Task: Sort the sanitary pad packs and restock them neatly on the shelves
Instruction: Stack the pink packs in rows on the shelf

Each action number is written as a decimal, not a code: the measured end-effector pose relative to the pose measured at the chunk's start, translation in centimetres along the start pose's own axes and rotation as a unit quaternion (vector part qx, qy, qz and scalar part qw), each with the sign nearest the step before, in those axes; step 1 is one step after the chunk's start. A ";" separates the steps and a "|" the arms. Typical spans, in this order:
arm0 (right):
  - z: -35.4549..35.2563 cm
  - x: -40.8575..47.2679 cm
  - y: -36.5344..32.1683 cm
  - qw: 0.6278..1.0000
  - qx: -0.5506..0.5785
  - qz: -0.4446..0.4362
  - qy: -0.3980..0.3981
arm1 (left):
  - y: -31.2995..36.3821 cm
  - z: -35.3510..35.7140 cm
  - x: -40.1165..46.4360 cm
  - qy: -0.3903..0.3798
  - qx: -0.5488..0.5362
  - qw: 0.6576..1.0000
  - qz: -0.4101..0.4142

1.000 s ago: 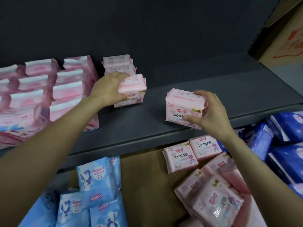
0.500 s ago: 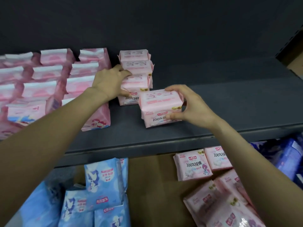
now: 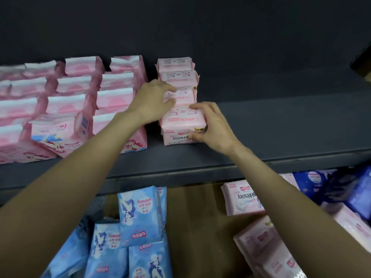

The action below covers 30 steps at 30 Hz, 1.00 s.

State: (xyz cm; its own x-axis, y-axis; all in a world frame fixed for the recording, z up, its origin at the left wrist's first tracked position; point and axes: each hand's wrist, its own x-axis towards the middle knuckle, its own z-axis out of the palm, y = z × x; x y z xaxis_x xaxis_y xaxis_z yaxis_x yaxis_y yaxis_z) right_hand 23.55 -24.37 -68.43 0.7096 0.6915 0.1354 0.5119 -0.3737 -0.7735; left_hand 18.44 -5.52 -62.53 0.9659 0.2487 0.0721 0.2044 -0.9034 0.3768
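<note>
From my head view, my right hand [image 3: 212,129] holds the front pink pack [image 3: 181,125] on the dark shelf [image 3: 281,133]; the fingers [image 3: 197,106] curl over its top and the thumb presses its face, hiding part of the print. My left hand [image 3: 150,104] rests on the row of pink packs [image 3: 177,81] just behind, fingers loosely spread. Taller pink packs [image 3: 76,101] stand at the left, cut off by the edge. Below, blue packs [image 3: 138,215] and blurred pink packs [image 3: 243,197] lie loose.
</note>
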 end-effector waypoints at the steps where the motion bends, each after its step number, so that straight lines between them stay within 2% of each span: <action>1: -0.2 -0.3 0.0 1.000 0.007 0.007 0.002 | 0.6 0.2 -0.7 0.035 0.003 0.999 0.018; 5: -2.4 -2.9 -0.4 0.999 -0.031 -0.001 0.018 | 4.3 1.0 -4.8 0.189 -0.030 0.978 0.079; 8: -5.6 -7.0 -0.2 0.995 -0.084 -0.009 0.048 | 7.2 2.6 -7.9 0.217 -0.062 0.963 0.149; 10: -7.9 -11.2 0.5 0.992 -0.114 0.021 0.052 | 8.9 5.1 -9.5 0.164 -0.067 0.960 0.217; 12: -9.5 -15.3 1.8 0.986 -0.151 0.057 0.050 | 10.0 8.1 -10.7 0.076 -0.034 0.962 0.260; 15: -10.8 -20.7 4.2 0.966 -0.221 0.135 0.015 | 11.3 12.7 -12.3 -0.114 0.027 0.962 0.248; 17: -11.0 -23.3 4.8 0.949 -0.268 0.161 -0.032 | 11.7 15.1 -12.9 -0.180 0.070 0.952 0.237; 20: -10.8 -26.1 3.8 0.946 -0.263 0.153 -0.115 | 13.2 17.6 -13.5 -0.209 0.128 0.939 0.240; 24: -8.9 -28.5 2.9 0.906 -0.279 0.225 -0.227 | 14.2 20.1 -13.6 -0.256 0.210 0.927 0.174; 26: -8.1 -28.8 2.9 0.895 -0.289 0.238 -0.241 | 13.8 21.0 -13.4 -0.271 0.232 0.923 0.146; 30: -8.0 -27.9 3.5 0.905 -0.246 0.269 -0.221 | 13.0 20.9 -13.6 -0.246 0.262 0.919 0.163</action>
State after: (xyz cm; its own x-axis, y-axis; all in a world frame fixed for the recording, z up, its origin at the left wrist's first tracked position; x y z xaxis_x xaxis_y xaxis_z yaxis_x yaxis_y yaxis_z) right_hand 9.41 -49.92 -70.00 0.7123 0.4674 -0.5236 0.3809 -0.8840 -0.2709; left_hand 11.32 -27.98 -77.89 0.9184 -0.1360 -0.3716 -0.1837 -0.9783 -0.0959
